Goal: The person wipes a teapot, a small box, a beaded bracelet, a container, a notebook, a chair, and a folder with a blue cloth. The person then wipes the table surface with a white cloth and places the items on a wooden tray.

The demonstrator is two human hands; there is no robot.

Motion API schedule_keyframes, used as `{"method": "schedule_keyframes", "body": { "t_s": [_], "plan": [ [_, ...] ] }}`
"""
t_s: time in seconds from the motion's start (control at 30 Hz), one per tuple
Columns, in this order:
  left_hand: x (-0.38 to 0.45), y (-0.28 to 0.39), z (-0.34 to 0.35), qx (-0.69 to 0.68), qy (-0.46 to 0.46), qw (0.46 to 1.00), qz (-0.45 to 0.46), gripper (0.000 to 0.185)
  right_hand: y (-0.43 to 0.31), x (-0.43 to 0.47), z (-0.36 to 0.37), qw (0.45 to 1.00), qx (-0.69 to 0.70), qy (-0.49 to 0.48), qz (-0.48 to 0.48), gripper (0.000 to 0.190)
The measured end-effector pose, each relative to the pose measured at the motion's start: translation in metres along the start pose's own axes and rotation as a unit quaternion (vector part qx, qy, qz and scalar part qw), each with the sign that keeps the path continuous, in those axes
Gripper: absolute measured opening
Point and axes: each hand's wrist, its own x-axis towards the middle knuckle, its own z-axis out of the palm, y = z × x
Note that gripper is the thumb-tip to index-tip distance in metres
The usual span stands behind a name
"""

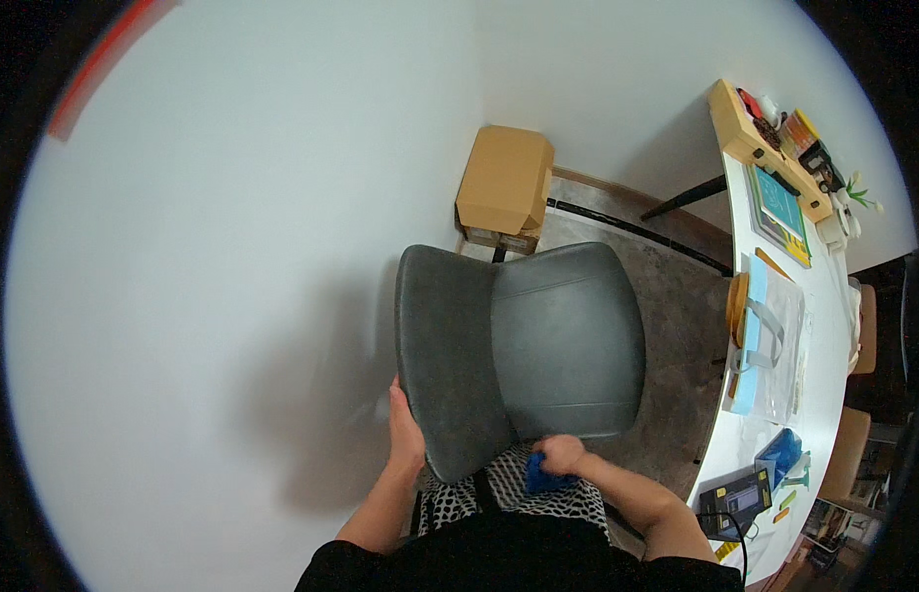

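A grey upholstered chair (567, 340) stands in front of me, its backrest (452, 355) on the left and its seat to the right. My left hand (406, 429) rests against the outer edge of the backrest, its fingers partly hidden behind it. Near the front corner of the seat, my right hand (560, 453) is closed on a bunched blue cloth (545, 477). The cloth hangs below the fist, over my black-and-white patterned garment. Slight blur shows on the right hand.
A cardboard box (507, 177) sits in the corner beyond the chair. The white wall (208, 296) rises close on the left. Along the right, a white table (822, 355) holds books, a clear bag with handles, a black box and a wooden organizer.
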Motion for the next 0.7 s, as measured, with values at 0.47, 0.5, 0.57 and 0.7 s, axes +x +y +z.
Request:
{"method": "schedule_keyframes", "body": {
  "t_s": [0.47, 0.5, 0.57, 0.7],
  "plan": [
    [0.014, -0.019, -0.014, -0.066, -0.010, 0.997, 0.026, 0.060, -0.142, 0.090, -0.072, 0.872, 0.265, 0.338, -0.237, 0.043],
    [0.015, -0.018, -0.012, 0.010, 0.021, 0.999, 0.031, 0.061, -0.136, 0.080, -0.055, 0.882, 0.257, 0.322, -0.229, 0.042],
    [0.011, -0.009, -0.004, 0.163, 0.080, 0.982, 0.043, 0.063, -0.106, 0.059, -0.027, 0.896, 0.245, 0.283, -0.237, 0.042],
    [0.001, 0.011, 0.011, 0.177, 0.073, 0.982, 0.003, 0.057, 0.003, 0.054, 0.020, 0.967, 0.218, 0.135, 0.012, 0.030]
  ]
}}
